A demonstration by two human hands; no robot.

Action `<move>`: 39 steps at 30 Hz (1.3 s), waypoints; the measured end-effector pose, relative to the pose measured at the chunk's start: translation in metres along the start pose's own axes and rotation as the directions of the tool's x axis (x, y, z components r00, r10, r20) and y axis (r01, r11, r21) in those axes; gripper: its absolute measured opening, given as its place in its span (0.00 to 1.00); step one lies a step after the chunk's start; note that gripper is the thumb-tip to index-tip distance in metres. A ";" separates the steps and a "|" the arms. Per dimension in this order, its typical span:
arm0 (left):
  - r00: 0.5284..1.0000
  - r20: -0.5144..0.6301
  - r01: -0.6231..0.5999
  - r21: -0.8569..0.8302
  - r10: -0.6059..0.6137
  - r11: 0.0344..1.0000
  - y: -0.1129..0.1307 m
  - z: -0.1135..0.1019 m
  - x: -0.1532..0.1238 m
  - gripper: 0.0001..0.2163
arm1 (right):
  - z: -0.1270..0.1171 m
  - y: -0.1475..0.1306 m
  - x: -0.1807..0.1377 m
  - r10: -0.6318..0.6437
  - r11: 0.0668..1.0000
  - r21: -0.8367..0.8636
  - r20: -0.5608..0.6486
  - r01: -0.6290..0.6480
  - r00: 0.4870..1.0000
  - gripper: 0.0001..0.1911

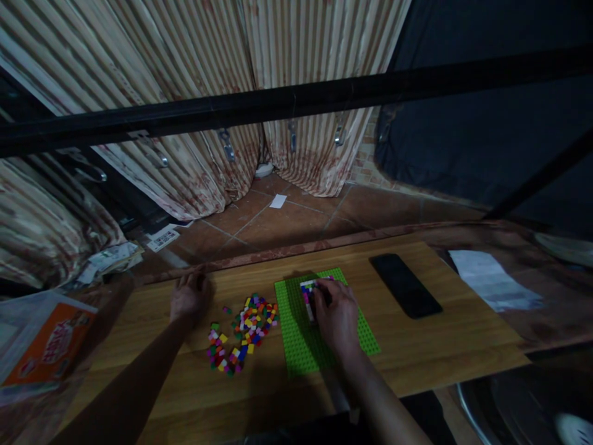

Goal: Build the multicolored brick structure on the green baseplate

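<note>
My right hand [337,312] is over the green studded baseplate [301,352], its fingers bent into a pinch at a small built patch of bricks [306,287] in white, blue and purple. Whatever is between those fingertips is hidden. Left of the baseplate lies a loose scatter of tiny coloured bricks [252,321]. My left hand [188,296] rests on the wooden table near its far edge, beyond the scatter, with fingers loosely bent and apart and nothing visible in them.
A black phone [405,285] lies right of the baseplate on the wooden table [445,352]. White paper [493,279] is beyond the table's right end. A clear box with an orange label [50,343] stands at left. A dark metal bar [296,102] crosses ahead, before striped curtains [194,62].
</note>
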State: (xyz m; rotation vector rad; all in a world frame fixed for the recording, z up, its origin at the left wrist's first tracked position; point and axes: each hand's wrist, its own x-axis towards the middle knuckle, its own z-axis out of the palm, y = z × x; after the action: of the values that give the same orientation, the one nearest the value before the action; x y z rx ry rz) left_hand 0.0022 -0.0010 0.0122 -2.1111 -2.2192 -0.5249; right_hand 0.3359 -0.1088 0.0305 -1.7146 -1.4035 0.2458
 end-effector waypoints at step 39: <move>1.000 0.008 0.030 0.039 -0.030 0.999 -0.006 0.007 0.002 0.22 | 0.002 0.005 -0.002 -0.049 0.999 -0.003 -0.015 0.049 0.999 0.12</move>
State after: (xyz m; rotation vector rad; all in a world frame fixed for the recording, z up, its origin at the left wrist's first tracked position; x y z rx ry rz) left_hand -0.0024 0.0024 0.0049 -2.0689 -2.2504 -0.4713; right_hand 0.3376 -0.1101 0.0252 -1.6789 -1.4333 0.2038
